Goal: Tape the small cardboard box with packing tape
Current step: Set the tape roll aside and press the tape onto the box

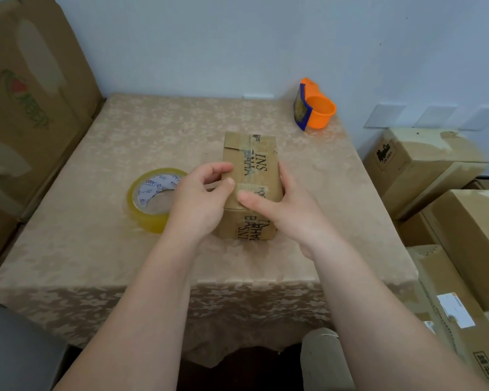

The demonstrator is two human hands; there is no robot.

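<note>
The small cardboard box, printed with black letters and carrying old tape, lies in the middle of the table with its flaps closed. My left hand clasps its near left edge, thumb and fingers curled against the side. On the box's right side rests my right hand, its thumb stretched flat across the top near the front edge. A roll of clear yellowish packing tape lies flat on the table just left of my left hand, partly hidden by it.
An orange and blue tape dispenser stands at the table's far right corner by the wall. The table has a beige patterned cloth. Large cardboard boxes are stacked at the left, with more boxes stacked at the right.
</note>
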